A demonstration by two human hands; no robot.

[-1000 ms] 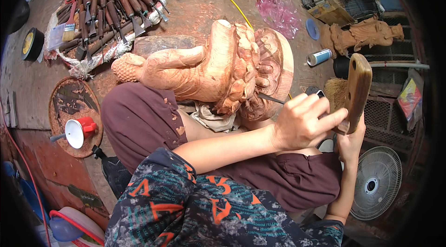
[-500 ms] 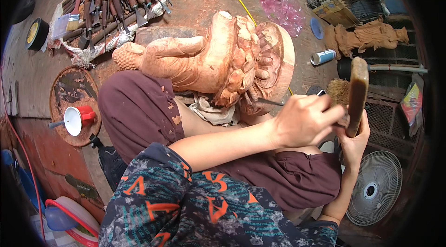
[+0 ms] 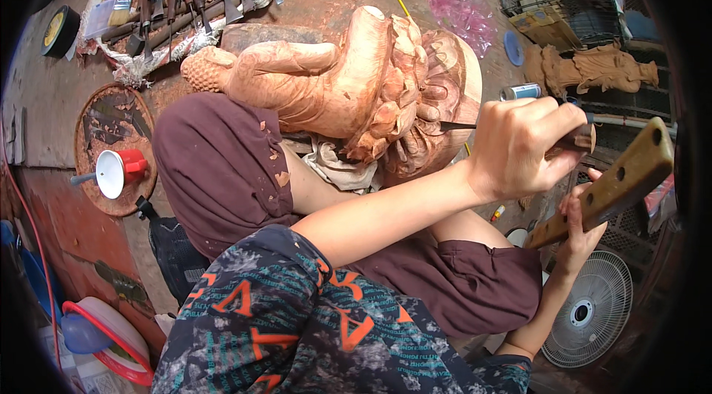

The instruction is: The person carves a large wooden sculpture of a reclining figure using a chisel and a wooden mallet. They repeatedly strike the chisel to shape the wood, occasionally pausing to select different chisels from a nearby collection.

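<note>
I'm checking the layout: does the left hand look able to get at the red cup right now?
Probably not straight away: the left hand holds a carving tool, and the left knee lies between that hand and the red cup.

A carved wooden statue (image 3: 300, 94) lies lengthwise, head to the left and petalled base to the right, as a chisel (image 3: 458, 126) is held at its base.

The figure, in pale reddish-brown wood, has knobbly curls, a smooth back and an arm along its upper side; deep-cut petals ring the base, whose outer edge is paler. The chisel's thin dark blade points left toward the petals, its brown handle enclosed by the left fingers (image 3: 560, 123). A flat, olive-brown wooden bar (image 3: 612, 190), marked with dark round spots, slants up to the right, clear of the handle, gripped in the right fingers (image 3: 575, 214).
</note>
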